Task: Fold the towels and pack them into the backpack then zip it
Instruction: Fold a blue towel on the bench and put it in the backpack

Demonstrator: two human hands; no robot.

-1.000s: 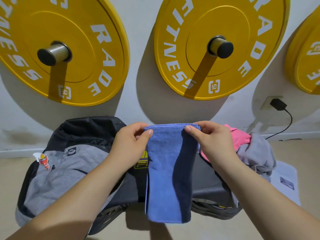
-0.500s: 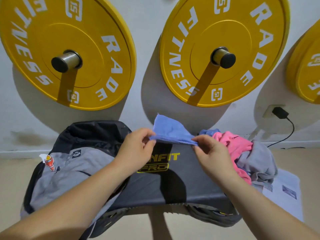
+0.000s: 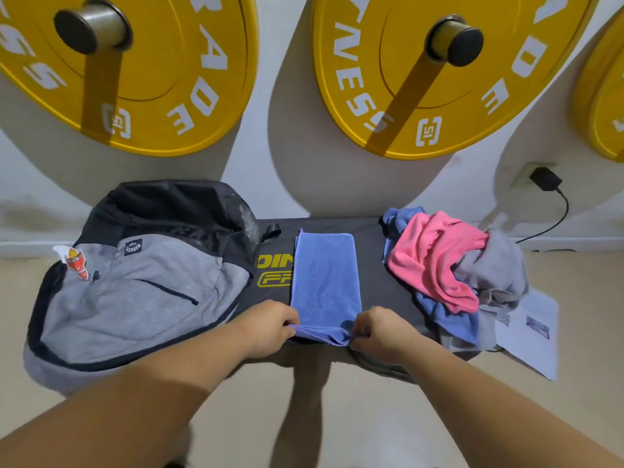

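A blue towel (image 3: pixel 324 278) lies flat on the dark surface (image 3: pixel 373 285). It sits between the gray and black backpack (image 3: pixel 135 285) on the left and a heap of towels (image 3: pixel 435 261) on the right. The left hand (image 3: pixel 266 327) and the right hand (image 3: pixel 378 329) each pinch 1 near corner of it, fingers curled on the cloth.
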